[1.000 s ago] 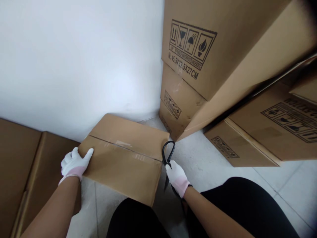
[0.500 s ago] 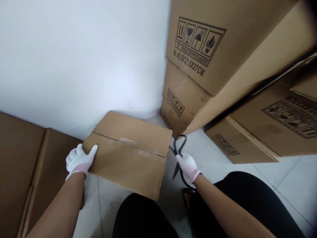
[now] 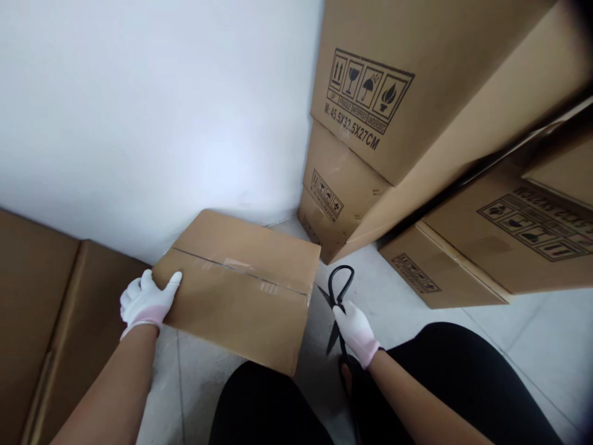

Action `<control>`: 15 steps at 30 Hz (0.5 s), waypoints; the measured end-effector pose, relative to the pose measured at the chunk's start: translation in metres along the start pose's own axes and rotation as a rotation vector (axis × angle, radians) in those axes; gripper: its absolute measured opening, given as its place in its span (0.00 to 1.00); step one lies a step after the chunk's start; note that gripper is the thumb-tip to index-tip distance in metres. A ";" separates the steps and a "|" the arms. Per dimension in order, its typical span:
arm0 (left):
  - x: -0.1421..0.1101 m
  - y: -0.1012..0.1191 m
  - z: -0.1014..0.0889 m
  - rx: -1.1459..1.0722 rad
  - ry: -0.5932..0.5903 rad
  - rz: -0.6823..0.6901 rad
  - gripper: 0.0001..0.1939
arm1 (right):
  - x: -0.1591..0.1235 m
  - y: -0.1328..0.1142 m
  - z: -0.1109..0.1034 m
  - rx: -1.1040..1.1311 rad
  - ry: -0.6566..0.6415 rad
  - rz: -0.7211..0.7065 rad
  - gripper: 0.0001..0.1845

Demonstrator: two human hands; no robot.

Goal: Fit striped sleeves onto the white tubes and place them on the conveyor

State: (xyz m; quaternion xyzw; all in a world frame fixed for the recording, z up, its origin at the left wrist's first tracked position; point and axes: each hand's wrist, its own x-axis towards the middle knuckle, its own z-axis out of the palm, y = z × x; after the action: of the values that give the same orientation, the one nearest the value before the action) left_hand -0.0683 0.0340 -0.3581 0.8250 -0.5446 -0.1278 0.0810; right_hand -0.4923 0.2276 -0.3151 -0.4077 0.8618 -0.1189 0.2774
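Note:
A closed cardboard box [image 3: 236, 309] lies in front of my knees, its lengthwise seam uppermost with bits of clear tape across it. My left hand [image 3: 147, 300], in a white glove with a pink cuff, grips the box's left end. Its thumb rests on the top face, while the other fingers reach over the far-left edge. Just off the right end, my gloved right hand [image 3: 356, 330] holds black-handled scissors [image 3: 341, 285]. Their blades are spread apart, and one tip points toward the box without clearly touching it. The hand covers the scissors' pivot area.
Tall stacked cartons [image 3: 352, 198] with printed symbols stand against the white wall [image 3: 162, 111]. More cartons [image 3: 445, 266] sit at the right, and brown boxes [image 3: 41, 309] line the left. Grey tiled floor [image 3: 167, 383] shows around my black-clad knees [image 3: 269, 408].
My right hand has shifted slightly down and right with the scissors, away from the box end. The left hand keeps its place on the box.

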 end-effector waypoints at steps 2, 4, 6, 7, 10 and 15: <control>0.000 0.000 0.000 0.005 -0.006 0.006 0.50 | -0.002 0.003 -0.001 0.007 -0.012 0.009 0.10; -0.001 0.000 0.000 0.009 -0.006 0.005 0.49 | -0.001 0.005 -0.001 0.012 -0.020 -0.002 0.10; -0.001 0.001 -0.001 0.013 -0.002 0.001 0.49 | 0.001 0.005 0.000 0.014 -0.018 -0.009 0.10; -0.002 0.002 -0.001 0.015 0.000 0.000 0.49 | 0.000 0.004 0.000 0.014 -0.015 -0.008 0.09; -0.004 0.004 -0.003 0.018 -0.002 0.003 0.49 | -0.002 0.004 0.001 0.008 0.001 0.012 0.09; -0.005 0.006 -0.005 0.022 -0.008 0.004 0.49 | -0.008 0.002 0.000 -0.002 -0.006 0.019 0.09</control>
State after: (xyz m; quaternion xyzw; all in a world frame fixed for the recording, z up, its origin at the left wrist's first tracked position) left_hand -0.0740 0.0365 -0.3507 0.8242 -0.5479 -0.1252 0.0701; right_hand -0.4901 0.2350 -0.3131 -0.4002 0.8648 -0.1139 0.2808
